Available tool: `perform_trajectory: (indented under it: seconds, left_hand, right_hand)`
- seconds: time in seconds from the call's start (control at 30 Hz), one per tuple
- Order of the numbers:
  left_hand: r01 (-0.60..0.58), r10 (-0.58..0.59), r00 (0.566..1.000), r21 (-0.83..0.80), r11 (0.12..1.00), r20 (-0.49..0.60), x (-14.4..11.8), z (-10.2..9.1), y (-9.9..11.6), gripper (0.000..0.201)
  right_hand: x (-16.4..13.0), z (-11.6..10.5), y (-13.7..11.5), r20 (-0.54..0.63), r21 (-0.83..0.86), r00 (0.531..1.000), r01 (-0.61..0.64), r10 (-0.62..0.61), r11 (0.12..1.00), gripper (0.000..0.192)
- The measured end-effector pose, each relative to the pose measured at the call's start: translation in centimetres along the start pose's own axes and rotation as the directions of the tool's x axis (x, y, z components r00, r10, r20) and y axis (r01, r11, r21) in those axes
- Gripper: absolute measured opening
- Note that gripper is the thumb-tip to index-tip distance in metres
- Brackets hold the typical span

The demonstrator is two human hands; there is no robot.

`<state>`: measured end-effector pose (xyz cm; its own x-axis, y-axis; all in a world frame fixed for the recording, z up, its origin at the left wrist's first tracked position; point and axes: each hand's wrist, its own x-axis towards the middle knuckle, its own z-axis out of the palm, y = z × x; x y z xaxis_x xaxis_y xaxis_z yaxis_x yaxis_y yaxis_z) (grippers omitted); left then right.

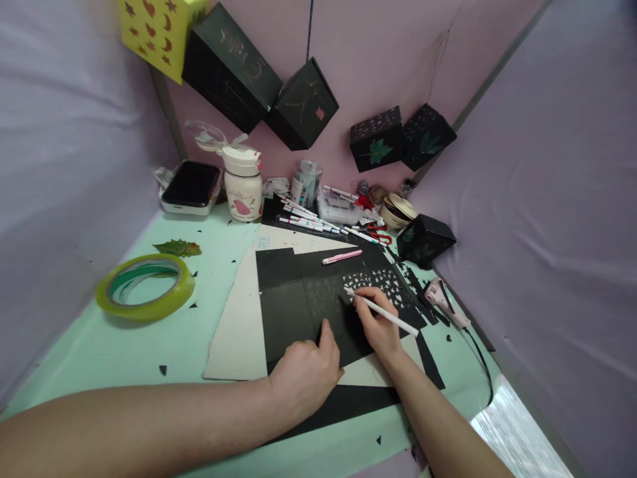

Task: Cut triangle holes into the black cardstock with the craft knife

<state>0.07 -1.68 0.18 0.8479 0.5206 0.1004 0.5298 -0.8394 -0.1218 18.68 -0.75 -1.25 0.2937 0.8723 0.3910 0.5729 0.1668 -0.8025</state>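
Head view: the white pen-shaped tool is gripped between thumb and fingers of the right hand, tip lowered to the black card. The card is located beneath both hands, on a pale board. The left hand is placed with the index finger extended onto the card, left of the tool grip; the remaining fingers are curled, and since their underside is hidden, whether anything is gripped there cannot be told.

Hazards: the card may be shifted under the tip if too little pressure is applied by the left finger, and lines may be misplaced as a result. If the tip slips left and toward the wearer, the left index finger may be struck. The card may be bent or torn at the pale shapes just beyond the right-hand grip if weight is placed on them. The pink pen, beyond the grip, may be rolled off the card if knocked.

Count: one tool is held; one pink pen is laid down. One tape roll and one leaf are found left of the grip; one bottle, one yellow box and four hanging black boxes, beyond it; one standing black box and one corded tool, to its right.
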Motion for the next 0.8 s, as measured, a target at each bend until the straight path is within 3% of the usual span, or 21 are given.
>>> perform_trajectory:
  seconds: [0.2, 0.6, 0.8]
  left_hand:
    - [0.024, -0.024, 0.999, -0.016, 1.000, 0.023, -0.1, 0.2, 0.2, 0.050]
    - [0.009, -0.006, 0.994, -0.027, 1.000, 0.110, 0.1, 0.6, 0.5, 0.054]
    - [0.022, -0.016, 0.995, -0.054, 0.998, 0.102, 0.2, 1.5, 0.3, 0.057]
  right_hand:
    - [0.1, 0.1, 0.4, 0.056, -0.028, 0.995, 0.081, -0.080, 0.996, 0.013]
    - [0.0, 0.0, 1.0, 0.084, -0.086, 0.991, 0.115, -0.108, 0.990, 0.015]
    - [0.4, -0.4, 1.4, 0.179, -0.229, 0.960, 0.253, -0.215, 0.940, 0.024]
